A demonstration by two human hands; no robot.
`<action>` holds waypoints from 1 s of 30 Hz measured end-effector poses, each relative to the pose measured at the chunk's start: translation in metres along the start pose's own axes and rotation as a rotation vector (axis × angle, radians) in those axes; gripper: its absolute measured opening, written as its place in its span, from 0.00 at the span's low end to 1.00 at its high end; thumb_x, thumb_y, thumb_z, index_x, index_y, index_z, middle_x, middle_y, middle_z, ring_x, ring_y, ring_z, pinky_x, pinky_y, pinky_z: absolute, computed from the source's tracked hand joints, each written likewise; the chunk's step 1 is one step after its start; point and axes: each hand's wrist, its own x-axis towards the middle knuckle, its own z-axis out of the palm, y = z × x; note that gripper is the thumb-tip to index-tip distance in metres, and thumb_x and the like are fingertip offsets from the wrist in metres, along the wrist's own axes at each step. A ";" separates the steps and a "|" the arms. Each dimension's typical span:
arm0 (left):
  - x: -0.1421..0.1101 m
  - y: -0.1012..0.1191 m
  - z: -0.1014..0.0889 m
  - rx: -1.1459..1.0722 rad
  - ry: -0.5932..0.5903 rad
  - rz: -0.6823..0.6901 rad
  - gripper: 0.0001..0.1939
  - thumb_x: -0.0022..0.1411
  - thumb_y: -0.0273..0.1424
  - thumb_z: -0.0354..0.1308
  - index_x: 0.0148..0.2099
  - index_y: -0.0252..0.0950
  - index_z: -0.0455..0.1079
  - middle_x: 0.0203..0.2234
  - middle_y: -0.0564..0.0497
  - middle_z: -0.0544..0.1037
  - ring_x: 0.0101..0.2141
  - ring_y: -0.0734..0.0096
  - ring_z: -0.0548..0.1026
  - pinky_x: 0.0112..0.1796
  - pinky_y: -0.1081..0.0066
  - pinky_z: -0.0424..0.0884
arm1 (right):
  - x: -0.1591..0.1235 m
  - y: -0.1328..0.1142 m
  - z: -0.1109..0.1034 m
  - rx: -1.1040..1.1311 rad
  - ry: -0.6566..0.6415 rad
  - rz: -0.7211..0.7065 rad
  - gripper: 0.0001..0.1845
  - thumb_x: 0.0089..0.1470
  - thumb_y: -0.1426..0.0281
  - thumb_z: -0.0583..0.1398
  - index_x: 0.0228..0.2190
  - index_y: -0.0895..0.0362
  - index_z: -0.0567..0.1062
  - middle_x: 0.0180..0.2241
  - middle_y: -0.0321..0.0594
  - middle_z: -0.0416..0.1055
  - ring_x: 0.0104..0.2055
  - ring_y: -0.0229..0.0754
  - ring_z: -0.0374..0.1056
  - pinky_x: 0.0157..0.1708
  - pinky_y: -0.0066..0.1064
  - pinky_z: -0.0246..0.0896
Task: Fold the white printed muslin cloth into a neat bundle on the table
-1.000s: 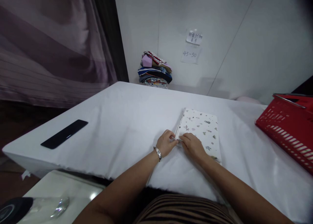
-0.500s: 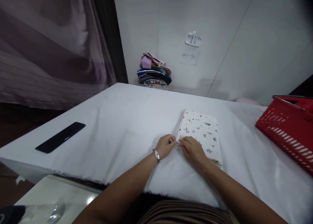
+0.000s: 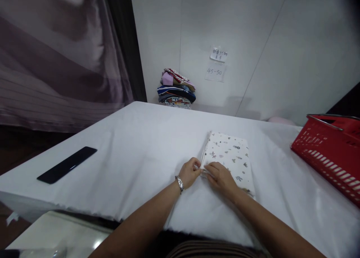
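A folded white cloth (image 3: 229, 153) printed with small grey and brown plant-like motifs lies on the white-covered table (image 3: 135, 145), right of its middle. At the cloth's near left corner, my left hand (image 3: 190, 172), with a silver band on its wrist, pinches the edge between thumb and fingers. Close beside it, my right hand (image 3: 221, 176) has its fingers bent over the same corner, gripping the cloth's layers. The fingertips of both hands nearly meet there. The right hand and forearm cover part of the cloth's near edge.
A red plastic basket (image 3: 323, 149) with a metal handle stands at the right. A flat black slab (image 3: 67, 165) lies on the left of the table. Behind the far edge rises a stack of folded fabrics (image 3: 176, 89). A purple curtain (image 3: 62, 63) hangs at left.
The camera view has tilted slightly, so everything sits a little lower in the picture. Both hands stay at the same corner of the cloth with only slight finger movement.
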 end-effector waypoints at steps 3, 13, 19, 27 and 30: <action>0.002 -0.001 0.001 -0.053 0.000 0.024 0.08 0.50 0.30 0.57 0.35 0.37 0.62 0.22 0.60 0.67 0.19 0.81 0.61 0.22 0.77 0.56 | 0.005 0.005 -0.011 0.136 -0.052 0.072 0.12 0.57 0.70 0.53 0.40 0.55 0.73 0.37 0.42 0.71 0.39 0.42 0.66 0.38 0.33 0.63; 0.003 0.000 0.003 -0.213 -0.057 0.013 0.10 0.51 0.27 0.53 0.38 0.37 0.60 0.31 0.56 0.71 0.18 0.84 0.61 0.19 0.79 0.56 | 0.077 0.045 -0.031 -0.015 -0.297 0.211 0.21 0.54 0.73 0.51 0.49 0.56 0.72 0.48 0.43 0.72 0.48 0.45 0.67 0.48 0.34 0.59; 0.003 0.000 0.003 -0.269 -0.083 -0.013 0.12 0.52 0.27 0.53 0.40 0.37 0.59 0.32 0.55 0.70 0.19 0.84 0.62 0.17 0.80 0.58 | 0.103 0.047 -0.032 -0.200 -0.587 0.038 0.17 0.51 0.74 0.53 0.41 0.53 0.76 0.41 0.40 0.76 0.42 0.44 0.70 0.41 0.30 0.60; 0.006 -0.004 0.005 -0.301 -0.048 -0.074 0.19 0.50 0.30 0.59 0.45 0.37 0.60 0.30 0.55 0.69 0.20 0.83 0.64 0.18 0.80 0.60 | 0.110 0.044 -0.035 -0.381 -0.682 -0.045 0.14 0.54 0.74 0.52 0.40 0.54 0.73 0.40 0.42 0.75 0.41 0.44 0.69 0.34 0.29 0.56; 0.007 -0.006 0.006 -0.283 -0.058 -0.083 0.21 0.48 0.35 0.63 0.44 0.36 0.63 0.30 0.54 0.69 0.21 0.81 0.64 0.19 0.79 0.61 | 0.109 0.042 -0.038 -0.387 -0.668 -0.058 0.13 0.53 0.76 0.51 0.37 0.55 0.73 0.39 0.42 0.74 0.39 0.42 0.68 0.32 0.28 0.53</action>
